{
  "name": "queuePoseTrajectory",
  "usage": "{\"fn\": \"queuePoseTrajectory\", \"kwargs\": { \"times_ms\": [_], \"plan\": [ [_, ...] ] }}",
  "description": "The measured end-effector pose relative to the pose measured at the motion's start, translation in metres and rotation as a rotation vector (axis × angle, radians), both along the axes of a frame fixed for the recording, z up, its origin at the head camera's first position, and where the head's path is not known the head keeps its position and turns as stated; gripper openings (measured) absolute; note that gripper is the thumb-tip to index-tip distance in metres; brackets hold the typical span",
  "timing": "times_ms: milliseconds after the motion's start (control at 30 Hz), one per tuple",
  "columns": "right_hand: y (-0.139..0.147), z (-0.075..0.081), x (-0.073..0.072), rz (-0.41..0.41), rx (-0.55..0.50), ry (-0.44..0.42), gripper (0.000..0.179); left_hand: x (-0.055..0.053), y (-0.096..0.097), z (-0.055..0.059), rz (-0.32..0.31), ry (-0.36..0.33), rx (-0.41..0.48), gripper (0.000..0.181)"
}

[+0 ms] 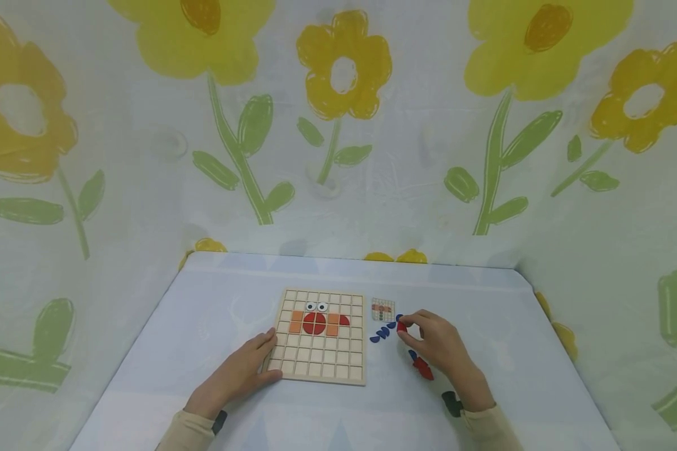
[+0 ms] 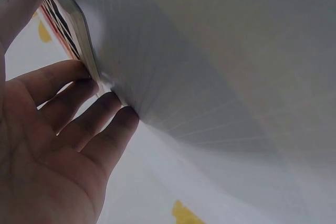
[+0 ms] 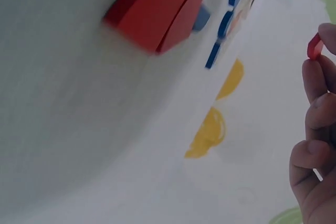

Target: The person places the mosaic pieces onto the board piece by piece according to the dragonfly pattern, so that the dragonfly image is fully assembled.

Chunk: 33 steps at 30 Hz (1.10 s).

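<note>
A square wooden grid board (image 1: 316, 371) lies on the table. On it are two round eye pieces (image 1: 311, 306), a red circle of quarter pieces (image 1: 309, 322), orange squares (image 1: 296, 321) on both sides, and a red quarter piece (image 1: 344, 320) at the right. My left hand (image 1: 239, 369) rests at the board's left edge, fingertips on its side and thumb near the front corner. Right of the board, my right hand (image 1: 437, 341) pinches a small red piece (image 3: 315, 46) between thumb and index finger, above the table.
A small pattern card (image 1: 392, 303) lies beside the board's right edge. Several blue half-round pieces (image 1: 382, 332) lie in front of it. Loose red pieces (image 1: 423, 369) and a blue piece (image 1: 412, 354) are below my right hand. Flower-printed cloth (image 1: 395, 188) surrounds the table.
</note>
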State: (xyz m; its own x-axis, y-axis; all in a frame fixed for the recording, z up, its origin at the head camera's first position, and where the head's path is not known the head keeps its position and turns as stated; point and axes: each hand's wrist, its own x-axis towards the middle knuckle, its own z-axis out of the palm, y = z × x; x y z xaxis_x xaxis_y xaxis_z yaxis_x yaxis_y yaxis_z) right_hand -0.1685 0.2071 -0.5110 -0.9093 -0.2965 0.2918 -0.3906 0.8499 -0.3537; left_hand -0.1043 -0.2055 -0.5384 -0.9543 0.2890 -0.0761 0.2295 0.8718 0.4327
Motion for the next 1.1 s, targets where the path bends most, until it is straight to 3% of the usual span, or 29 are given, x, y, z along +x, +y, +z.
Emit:
{"fn": "queuePoseTrajectory", "kwargs": {
  "times_ms": [167, 400, 667, 1100],
  "plan": [
    [-0.017, 0.001, -0.002, 0.088, -0.046, 0.102, 0.03, 0.0, 0.0, 0.0, -0.003, 0.005, -0.007, 0.082],
    [-0.041, -0.003, -0.008, 0.186, -0.073, 0.154, 0.033, 0.0, 0.0, -0.001, 0.002, -0.003, -0.007, 0.083],
    [-0.07, -0.006, -0.014, 0.223, -0.052, 0.096, 0.027, -0.001, -0.001, -0.003, -0.008, 0.013, -0.012, 0.083],
    [-0.1, -0.012, -0.029, 0.261, 0.13, -0.02, 0.023, -0.001, -0.001, -0.004, -0.001, 0.002, -0.001, 0.084]
  ]
}}
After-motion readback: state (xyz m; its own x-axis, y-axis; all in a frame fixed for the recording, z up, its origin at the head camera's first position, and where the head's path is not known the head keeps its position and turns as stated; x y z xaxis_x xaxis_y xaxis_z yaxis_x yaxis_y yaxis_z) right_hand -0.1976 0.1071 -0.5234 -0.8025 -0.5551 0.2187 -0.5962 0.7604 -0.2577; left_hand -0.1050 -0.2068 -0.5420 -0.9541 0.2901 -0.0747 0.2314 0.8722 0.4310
